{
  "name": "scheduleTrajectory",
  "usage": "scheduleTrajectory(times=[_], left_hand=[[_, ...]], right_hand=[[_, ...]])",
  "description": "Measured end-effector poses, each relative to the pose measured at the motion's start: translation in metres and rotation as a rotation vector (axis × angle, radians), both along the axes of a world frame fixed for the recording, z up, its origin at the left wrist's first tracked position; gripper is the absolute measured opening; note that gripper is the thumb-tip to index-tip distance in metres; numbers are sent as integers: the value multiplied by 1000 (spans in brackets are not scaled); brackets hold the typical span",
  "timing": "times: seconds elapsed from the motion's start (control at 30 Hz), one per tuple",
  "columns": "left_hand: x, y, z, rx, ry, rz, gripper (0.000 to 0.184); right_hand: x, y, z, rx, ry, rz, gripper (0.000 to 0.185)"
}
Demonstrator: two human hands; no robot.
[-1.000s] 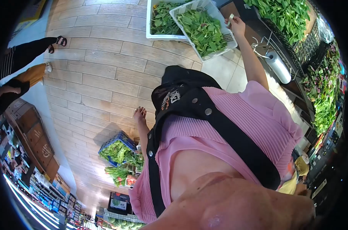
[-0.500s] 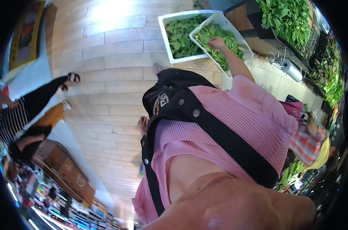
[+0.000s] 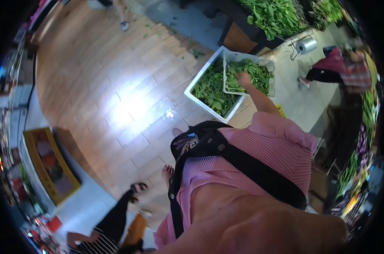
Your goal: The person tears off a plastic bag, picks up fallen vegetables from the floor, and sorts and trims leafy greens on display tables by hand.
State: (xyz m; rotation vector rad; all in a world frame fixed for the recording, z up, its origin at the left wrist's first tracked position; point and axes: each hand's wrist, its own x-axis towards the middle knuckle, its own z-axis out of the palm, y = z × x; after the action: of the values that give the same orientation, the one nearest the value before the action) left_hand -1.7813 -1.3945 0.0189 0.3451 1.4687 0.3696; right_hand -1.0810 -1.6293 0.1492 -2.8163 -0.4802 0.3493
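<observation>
white crates [image 3: 206,109]: 2 | wearer's hands [image 3: 243,79]: 2 | roll [image 3: 306,45]: 1 | yellow-edged panel [image 3: 51,166]: 1 | other people [image 3: 356,73]: at least 4

floor [image 3: 86,101]: wood-look planks left of the right fingers [image 3: 241,80], pale tiles [image 3: 291,93] right of them. white crate [image 3: 203,68]: seated on the planks, below and left of the fingers. white basket [image 3: 271,65]: beneath the fingers, overlapping the crate; floor contact unclear. loose leaves [image 3: 196,53]: scattered beyond the fingers.
</observation>
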Motion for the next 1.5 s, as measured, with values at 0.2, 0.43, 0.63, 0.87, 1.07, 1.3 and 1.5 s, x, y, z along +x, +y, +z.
scheduleTrajectory(times=[0.2,0.43,0.63,0.87,1.07,1.3,1.5], left_hand=[[103,242,89,160,203,-194,22],[247,382,80,187,158,-449,23],[397,406,87,99,130,-581,29],[560,417,79,106,12,-800,25],[653,418,26,234,91,-1091,21],[695,463,-34,864,314,-1421,11],[715,467,-49,951,337,-1425,10]], right_hand=[[-74,-33,-28,91,216,-250,22],[-94,46,-16,523,527,-711,7],[21,183,-110,460,691,-502,11],[170,335,-195,544,799,-618,38],[248,380,-367,87,561,-465,43],[329,403,-517,-186,715,-390,38],[332,406,-573,-163,831,-340,40]])
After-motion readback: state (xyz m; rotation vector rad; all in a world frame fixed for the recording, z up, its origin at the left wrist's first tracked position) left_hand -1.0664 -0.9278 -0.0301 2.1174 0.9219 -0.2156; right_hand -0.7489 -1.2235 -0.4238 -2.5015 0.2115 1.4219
